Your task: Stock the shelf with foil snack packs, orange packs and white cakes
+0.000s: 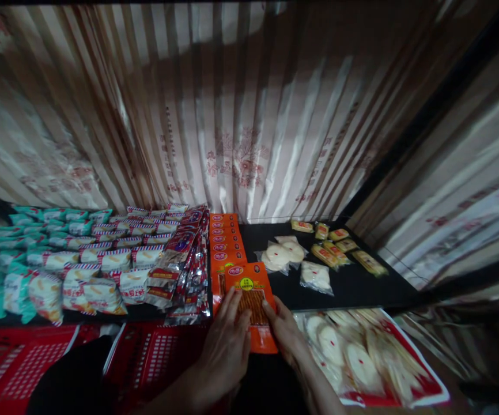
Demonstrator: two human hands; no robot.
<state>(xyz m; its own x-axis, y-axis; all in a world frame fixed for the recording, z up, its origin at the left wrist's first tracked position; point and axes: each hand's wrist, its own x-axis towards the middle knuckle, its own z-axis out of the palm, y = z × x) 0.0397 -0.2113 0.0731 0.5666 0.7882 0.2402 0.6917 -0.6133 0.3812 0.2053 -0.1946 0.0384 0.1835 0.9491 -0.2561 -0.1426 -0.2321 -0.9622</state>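
Note:
An orange snack packet (256,279) with a clear window showing brown strips is between my two hands at the front edge of the black shelf. My left hand (227,346) has its fingers over the packet's left side and front. At the right edge, my right hand (286,328) grips it with the thumb on the front; its other fingers are partly hidden. Behind the packet, a row of matching orange packets (225,239) lies overlapped. Left of that row are stacked dark red and silver packets (184,253).
White and blue-striped snack bags (113,259) and turquoise bags (16,276) fill the shelf's left. On the right lie round white packaged cakes (282,253) and small yellow packets (327,253). Red baskets (158,351) and a red-edged tray (437,395) of white packages sit below the front edge.

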